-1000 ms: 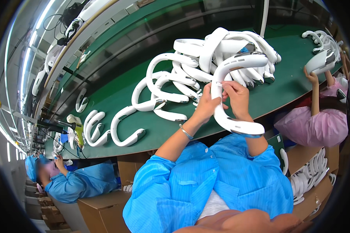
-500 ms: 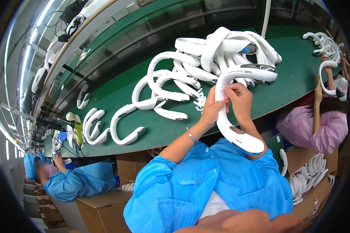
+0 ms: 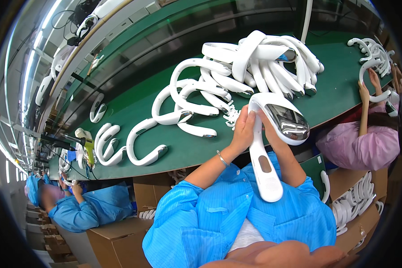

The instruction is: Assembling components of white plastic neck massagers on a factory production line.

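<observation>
A white U-shaped neck fan is held up in front of my chest, above the near edge of the bench. One end, with a shiny dark panel, points to the right; the other, with a dark oval inset, hangs toward my body. My left hand is closed round the curved middle of the band. Against its other side is my right hand, its fingers mostly hidden behind the fan. Just past my left hand, small white plastic pieces lie in a little heap.
A large pile of white neck fans covers the middle of the green bench. Several more lie to the left, near a yellow-green power screwdriver. Co-workers sit at both sides. Cardboard boxes stand below the bench.
The neck fan has been turned in my hands: its shiny dark panel now faces up toward me and its other end has swung lower and left. The co-worker's hands at right have shifted.
</observation>
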{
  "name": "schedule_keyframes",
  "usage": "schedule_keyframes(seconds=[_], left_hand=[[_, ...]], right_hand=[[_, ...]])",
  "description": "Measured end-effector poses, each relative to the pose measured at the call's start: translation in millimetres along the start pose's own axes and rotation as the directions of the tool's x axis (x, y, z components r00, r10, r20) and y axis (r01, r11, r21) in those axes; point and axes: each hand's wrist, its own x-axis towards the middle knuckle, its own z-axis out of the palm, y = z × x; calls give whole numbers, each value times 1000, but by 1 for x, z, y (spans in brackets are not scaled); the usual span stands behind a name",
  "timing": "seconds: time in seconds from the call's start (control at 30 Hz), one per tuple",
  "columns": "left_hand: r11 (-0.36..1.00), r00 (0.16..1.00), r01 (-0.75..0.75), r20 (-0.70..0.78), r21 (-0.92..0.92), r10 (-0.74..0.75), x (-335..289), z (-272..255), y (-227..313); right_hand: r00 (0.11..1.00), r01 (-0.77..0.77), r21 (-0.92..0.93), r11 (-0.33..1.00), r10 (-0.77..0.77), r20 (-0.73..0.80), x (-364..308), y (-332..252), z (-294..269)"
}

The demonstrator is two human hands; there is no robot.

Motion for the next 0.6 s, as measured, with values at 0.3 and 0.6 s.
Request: schedule_keyframes(seconds=[0.3,0.6], left_hand=[[923,997,-72,-9,378,81,7,-7,-5],[889,891,453,48,-68,-451,9,20,-11]], right_hand=[[923,369,-729,576,-316,218,2,-22,21],[991,137,-520,843,-123,61,-25,-44,-26]])
